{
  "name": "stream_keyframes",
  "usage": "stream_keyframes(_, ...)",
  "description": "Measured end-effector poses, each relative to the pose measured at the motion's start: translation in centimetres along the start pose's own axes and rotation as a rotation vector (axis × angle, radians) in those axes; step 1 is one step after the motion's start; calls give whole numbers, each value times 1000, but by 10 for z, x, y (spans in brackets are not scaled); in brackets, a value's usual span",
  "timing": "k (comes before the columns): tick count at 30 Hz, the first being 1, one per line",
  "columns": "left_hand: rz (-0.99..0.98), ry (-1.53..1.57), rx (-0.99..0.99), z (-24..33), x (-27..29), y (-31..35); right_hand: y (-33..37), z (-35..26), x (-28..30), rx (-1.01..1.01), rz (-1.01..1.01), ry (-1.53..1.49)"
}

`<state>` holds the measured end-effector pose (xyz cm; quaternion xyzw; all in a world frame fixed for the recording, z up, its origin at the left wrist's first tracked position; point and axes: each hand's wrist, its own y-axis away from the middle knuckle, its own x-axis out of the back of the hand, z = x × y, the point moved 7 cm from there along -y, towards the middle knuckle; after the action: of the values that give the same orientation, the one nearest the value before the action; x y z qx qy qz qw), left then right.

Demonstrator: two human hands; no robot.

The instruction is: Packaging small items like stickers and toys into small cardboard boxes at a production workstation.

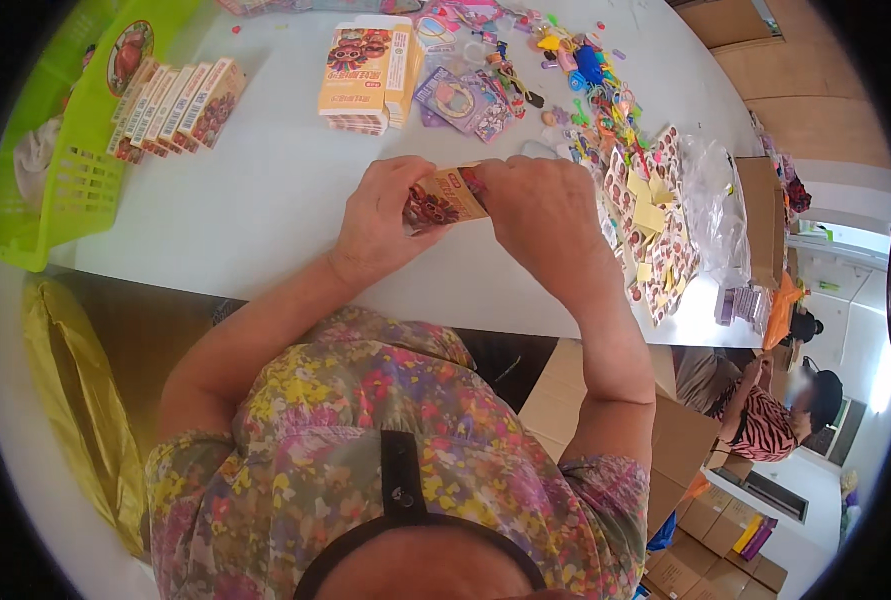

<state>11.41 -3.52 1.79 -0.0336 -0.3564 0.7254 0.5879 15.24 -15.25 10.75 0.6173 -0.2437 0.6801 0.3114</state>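
My left hand (385,212) is closed round the left end of a small printed cardboard box (452,195), orange-yellow with cartoon figures. It is held tilted above the white table, in front of my chest. My right hand (545,205) is curled over the box's right end, its fingertips pressed together there. Something dark and pinkish shows at that end beside the fingers; what it is I cannot make out. Beyond my hands stands a stack of flat boxes (355,75) with the same print. Purple printed cards (457,103) lie to its right.
At the left a green plastic basket (85,190) stands by a row of filled-looking boxes (190,105). Small colourful trinkets (590,75), sticker sheets (665,215) and clear plastic bags (715,215) cover the table's right side. Another person (765,415) sits far right, near cardboard cartons (700,555).
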Motion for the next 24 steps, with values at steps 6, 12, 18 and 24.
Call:
stream_keyframes(6,-28,93,140,-12,-6,1,-1,1,20,75,297,-413)
stream_keyframes(12,21,293,270,-25,-6,-1,12,57,16,-119,436,-803)
stream_keyframes(18,-4,255,201,-20,-3,-3,55,85,-77,-439,107,-566)
stream_keyframes(24,-35,234,194,-16,-4,-3,55,83,-103,-386,227,-495)
